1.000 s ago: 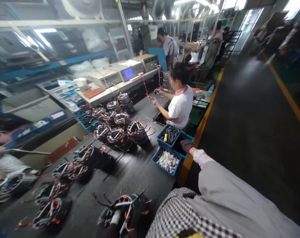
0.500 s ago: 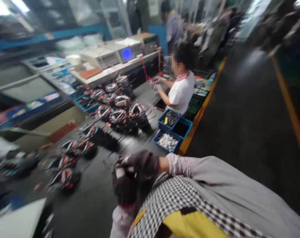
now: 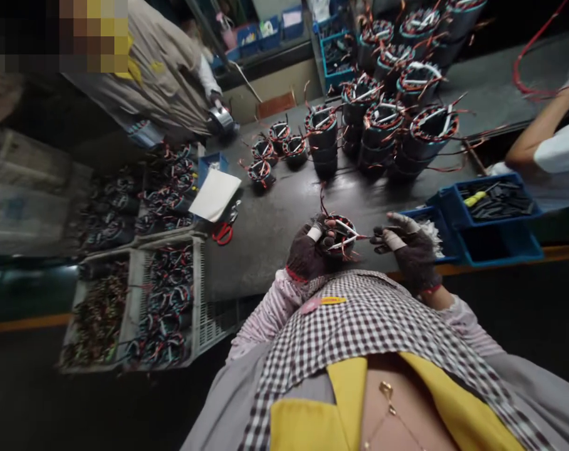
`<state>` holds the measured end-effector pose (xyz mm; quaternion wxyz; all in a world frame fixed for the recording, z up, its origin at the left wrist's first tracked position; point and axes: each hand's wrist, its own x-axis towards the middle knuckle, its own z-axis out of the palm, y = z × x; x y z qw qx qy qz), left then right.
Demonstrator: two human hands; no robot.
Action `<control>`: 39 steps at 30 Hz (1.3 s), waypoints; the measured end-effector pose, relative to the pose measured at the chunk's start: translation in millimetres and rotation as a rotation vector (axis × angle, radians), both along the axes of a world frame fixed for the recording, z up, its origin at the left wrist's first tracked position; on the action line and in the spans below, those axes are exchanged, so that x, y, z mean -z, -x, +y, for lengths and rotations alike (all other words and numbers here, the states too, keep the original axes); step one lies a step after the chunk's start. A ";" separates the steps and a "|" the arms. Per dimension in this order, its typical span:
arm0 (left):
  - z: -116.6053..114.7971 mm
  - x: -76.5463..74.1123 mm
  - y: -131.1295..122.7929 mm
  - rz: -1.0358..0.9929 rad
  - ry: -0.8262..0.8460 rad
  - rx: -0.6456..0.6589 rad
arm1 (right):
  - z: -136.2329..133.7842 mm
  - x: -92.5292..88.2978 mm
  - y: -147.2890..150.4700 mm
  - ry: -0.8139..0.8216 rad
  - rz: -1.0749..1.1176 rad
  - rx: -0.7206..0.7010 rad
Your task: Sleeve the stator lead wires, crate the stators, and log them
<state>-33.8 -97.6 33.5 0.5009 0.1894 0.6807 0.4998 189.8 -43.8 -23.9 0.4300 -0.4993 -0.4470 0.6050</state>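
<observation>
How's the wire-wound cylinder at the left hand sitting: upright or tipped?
Upright, it seems: the wire-wound cylinder has its open end facing up, with the left hand at its rim. Can't tell about slight lean.

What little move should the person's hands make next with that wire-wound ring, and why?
Probably a gentle pull by the right hand to straighten the leads, with the left hand steadying the wire-wound ring: the right fingers seem to pinch the leads' far end, and the left hand is at the ring's rim.
</observation>
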 end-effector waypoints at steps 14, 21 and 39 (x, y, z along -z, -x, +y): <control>3.3 42.8 -6.8 -0.305 -0.179 -0.072 | -4.4 33.9 3.1 -0.012 -0.027 0.011; 6.6 48.9 -6.2 -0.339 -0.191 -0.123 | 0.1 33.3 -1.2 0.090 0.008 -0.107; 6.8 57.2 0.0 -0.283 -0.217 0.004 | 47.1 28.1 8.2 -0.755 -1.021 -0.895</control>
